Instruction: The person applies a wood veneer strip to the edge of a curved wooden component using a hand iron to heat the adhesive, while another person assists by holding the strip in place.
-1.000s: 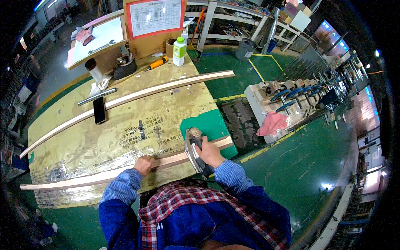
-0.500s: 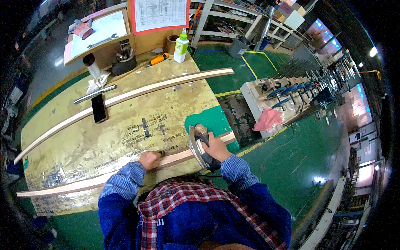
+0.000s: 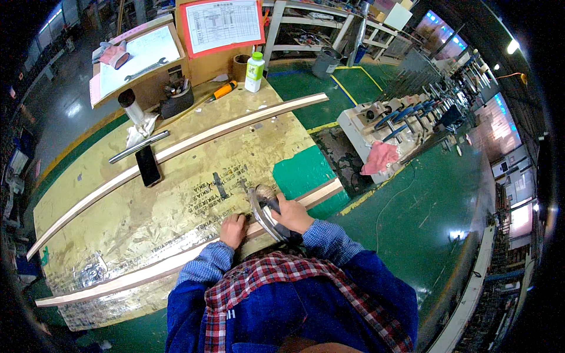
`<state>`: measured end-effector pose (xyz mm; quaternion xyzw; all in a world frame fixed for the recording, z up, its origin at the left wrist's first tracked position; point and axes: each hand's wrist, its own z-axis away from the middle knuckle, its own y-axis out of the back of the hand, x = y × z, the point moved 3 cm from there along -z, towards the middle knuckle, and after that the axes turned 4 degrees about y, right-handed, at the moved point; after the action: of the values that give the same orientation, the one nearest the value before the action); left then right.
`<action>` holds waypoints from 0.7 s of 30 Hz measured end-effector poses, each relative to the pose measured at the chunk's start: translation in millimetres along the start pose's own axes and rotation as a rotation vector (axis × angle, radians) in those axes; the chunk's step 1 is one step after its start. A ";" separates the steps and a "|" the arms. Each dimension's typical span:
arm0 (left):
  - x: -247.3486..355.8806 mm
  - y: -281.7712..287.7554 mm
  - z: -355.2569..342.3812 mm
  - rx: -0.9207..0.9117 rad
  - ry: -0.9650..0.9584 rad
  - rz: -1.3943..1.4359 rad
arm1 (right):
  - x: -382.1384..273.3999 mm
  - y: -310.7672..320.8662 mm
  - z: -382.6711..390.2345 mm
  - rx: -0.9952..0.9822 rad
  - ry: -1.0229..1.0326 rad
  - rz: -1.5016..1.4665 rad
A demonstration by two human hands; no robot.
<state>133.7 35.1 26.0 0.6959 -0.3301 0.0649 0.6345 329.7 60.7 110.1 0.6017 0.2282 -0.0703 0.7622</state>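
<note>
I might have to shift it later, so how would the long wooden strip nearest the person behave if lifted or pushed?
The near strip looks long and thin, so it would probably flex if lifted by one end. Being slim wood, it seems light for its length. The shiny table covering may let it slide.

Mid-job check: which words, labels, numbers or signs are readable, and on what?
I leave wording unquoted; print stands on:
Yellow tabletop: dark repeated lettering, partly legible.
Red-bordered sheet: heading and table; the fine print is too small to read.
White-and-green bottle: marks too small to read.
Blue garment: white letters, partly covered.
</note>
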 end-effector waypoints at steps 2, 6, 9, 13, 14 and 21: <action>2.5 5.8 -4.1 -0.032 -0.100 -0.039 | 8.3 1.7 -1.2 0.022 -0.019 0.016; 5.9 -9.6 0.9 -0.046 -0.331 -0.205 | 34.7 16.6 -5.4 0.076 -0.065 0.023; 14.5 -16.5 -0.7 -0.043 -0.333 -0.298 | 78.7 28.4 -9.6 0.116 -0.080 0.018; 11.2 -27.5 5.0 -0.115 -0.361 -0.363 | 127.7 44.2 -17.0 0.117 -0.113 0.056; 8.6 -29.0 6.5 -0.104 -0.366 -0.380 | 132.7 48.4 -17.4 0.115 -0.129 0.076; 6.3 -32.5 0.9 -0.131 -0.362 -0.344 | 169.2 73.4 -15.0 0.077 -0.174 0.142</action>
<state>155.9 31.2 1.8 0.6994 -0.3185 -0.1912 0.6106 503.7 122.8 99.3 0.6369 0.1151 -0.0767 0.7584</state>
